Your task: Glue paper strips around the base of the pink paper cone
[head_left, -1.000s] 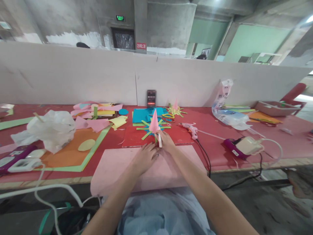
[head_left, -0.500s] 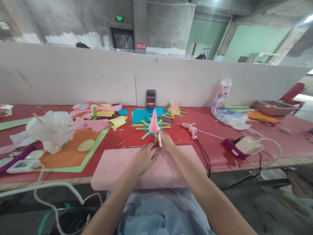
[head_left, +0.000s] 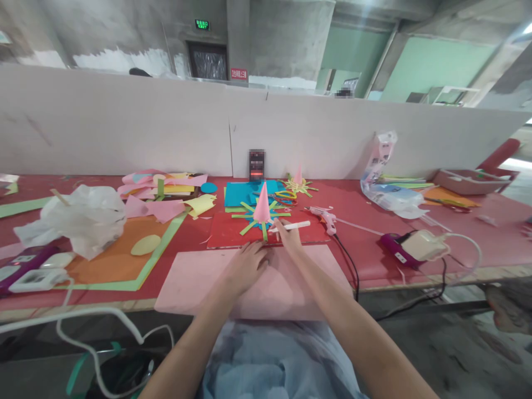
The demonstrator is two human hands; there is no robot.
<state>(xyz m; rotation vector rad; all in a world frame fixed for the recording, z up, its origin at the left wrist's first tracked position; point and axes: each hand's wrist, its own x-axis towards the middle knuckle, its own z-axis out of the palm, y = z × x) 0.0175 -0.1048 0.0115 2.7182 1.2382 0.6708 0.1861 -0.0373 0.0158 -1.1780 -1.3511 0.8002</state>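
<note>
My right hand [head_left: 288, 237] grips a white pen [head_left: 298, 225], which lies nearly level with one end pointing left, toward a pink paper cone [head_left: 262, 206]. The cone stands upright on a blue paper base with green paper strips [head_left: 249, 228] spread out around it. Under it is a red board [head_left: 224, 233]. My left hand [head_left: 249, 262] lies flat with fingers stretched near the board's front edge, over a pink sheet [head_left: 191, 277]. Whether the pen's end touches the paper, I cannot tell.
A pink glue gun [head_left: 326, 220] with a black cord lies right of the board. Behind are blue sheets [head_left: 239, 194], scissors [head_left: 286, 196] and a second pink cone [head_left: 298, 176]. A crumpled white bag [head_left: 89, 216] and a power strip [head_left: 29, 269] stand left, another power strip [head_left: 394, 250] right.
The pen in my right hand has swung from nearly upright to nearly level, its free end now pointing right. My right hand turned slightly; my left hand stayed in place.
</note>
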